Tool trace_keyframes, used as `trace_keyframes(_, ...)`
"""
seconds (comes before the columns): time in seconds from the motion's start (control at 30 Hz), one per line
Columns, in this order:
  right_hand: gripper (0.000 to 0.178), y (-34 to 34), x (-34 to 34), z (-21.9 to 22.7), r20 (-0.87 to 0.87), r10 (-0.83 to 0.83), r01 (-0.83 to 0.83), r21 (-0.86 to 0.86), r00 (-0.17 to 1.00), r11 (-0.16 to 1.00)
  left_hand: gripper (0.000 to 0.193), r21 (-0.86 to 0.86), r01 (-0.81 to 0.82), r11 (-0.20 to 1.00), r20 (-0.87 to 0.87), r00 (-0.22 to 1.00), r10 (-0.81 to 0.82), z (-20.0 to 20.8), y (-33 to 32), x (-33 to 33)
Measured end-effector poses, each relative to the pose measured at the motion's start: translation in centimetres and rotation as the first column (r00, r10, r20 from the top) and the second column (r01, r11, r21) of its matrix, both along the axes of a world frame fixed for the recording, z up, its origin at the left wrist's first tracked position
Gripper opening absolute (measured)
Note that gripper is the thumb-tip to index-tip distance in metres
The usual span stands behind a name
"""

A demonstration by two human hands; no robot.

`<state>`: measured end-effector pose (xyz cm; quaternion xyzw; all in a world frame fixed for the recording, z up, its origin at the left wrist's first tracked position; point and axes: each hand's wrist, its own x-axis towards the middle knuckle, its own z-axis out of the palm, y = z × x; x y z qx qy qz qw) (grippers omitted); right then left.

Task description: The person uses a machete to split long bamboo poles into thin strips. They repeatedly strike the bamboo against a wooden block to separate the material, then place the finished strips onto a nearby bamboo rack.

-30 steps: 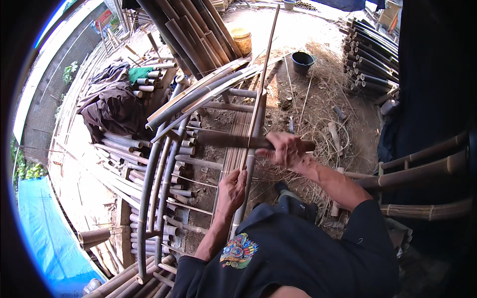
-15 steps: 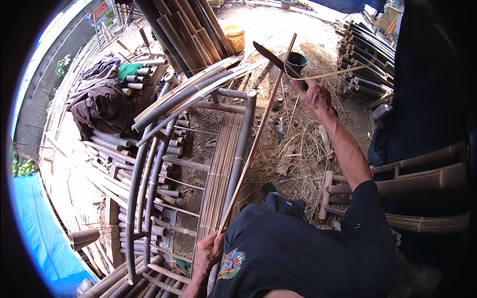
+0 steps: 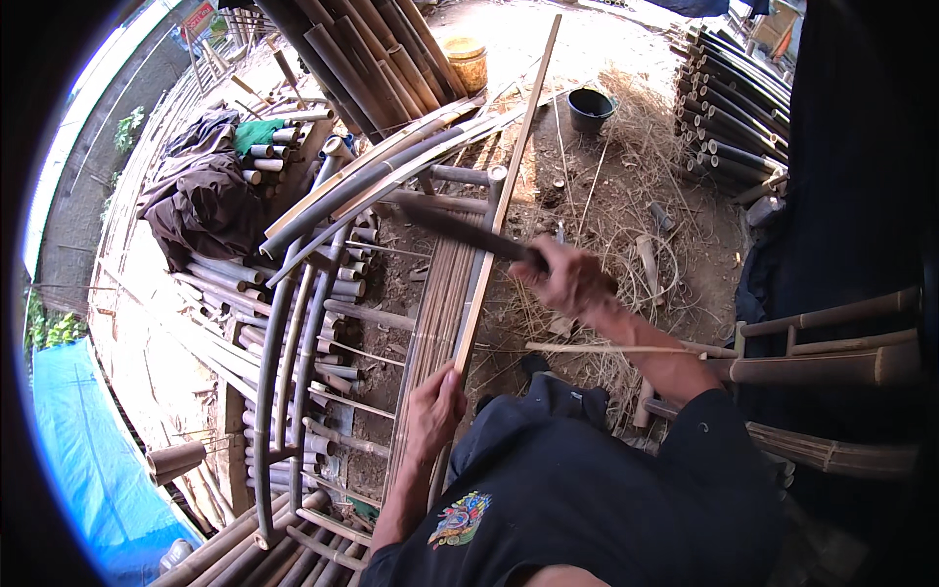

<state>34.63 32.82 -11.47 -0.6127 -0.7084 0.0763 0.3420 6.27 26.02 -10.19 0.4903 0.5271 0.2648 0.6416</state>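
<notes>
My left hand (image 3: 435, 416) is closed on the near end of a long, thin bamboo strip (image 3: 514, 181). The strip slants up and away, past the top of a bamboo frame. In my right hand (image 3: 570, 277) is the handle of a machete (image 3: 460, 231), its dark blade blurred by motion. That blade points left and crosses over the strip; whether they touch I cannot tell. Under both lies the slatted bamboo seat (image 3: 430, 323) of a bench-like frame with dark poles. A pale peeled sliver (image 3: 606, 347) shows by my right forearm.
Shavings (image 3: 636, 264) litter the ground on the right, near a black bucket (image 3: 591, 110). A yellow bucket (image 3: 466, 65) stands farther back. Bamboo poles are stacked at the right (image 3: 729, 117) and lean at the back (image 3: 362, 59). A bamboo chair (image 3: 822, 367) stands to my right; a brown cloth (image 3: 201, 205) lies left.
My right hand has drawn the machete nearer and swung its blade to the left. My left hand has moved up a little. The pale sliver has dropped away from the blade.
</notes>
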Motion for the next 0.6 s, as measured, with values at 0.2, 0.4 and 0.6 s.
trace_keyframes(0.2, 0.062, -0.3, 0.5, 1.1, 0.026, -0.054, 0.056, -0.057, 0.998, 0.997, 0.036, 0.042, -0.028, 0.999, 0.072, 0.997, 0.025, 3.0, 0.8, 4.7)
trace_keyframes(0.4, 0.066, 0.0, 5.1, 2.2, 0.171, -0.185, 0.19, -0.014, 0.968, 0.982, 0.033, 0.077, 0.04, 0.996, -0.029, 0.999, -0.038, 2.2, -3.4, 2.9)
trace_keyframes(0.6, 0.064, 3.5, 14.6, 3.6, 0.044, -0.436, 0.436, -0.191, 0.899, 0.879, 0.029, 0.154, 0.141, 0.978, -0.225, 0.969, -0.104, 1.1, -7.4, -2.9)
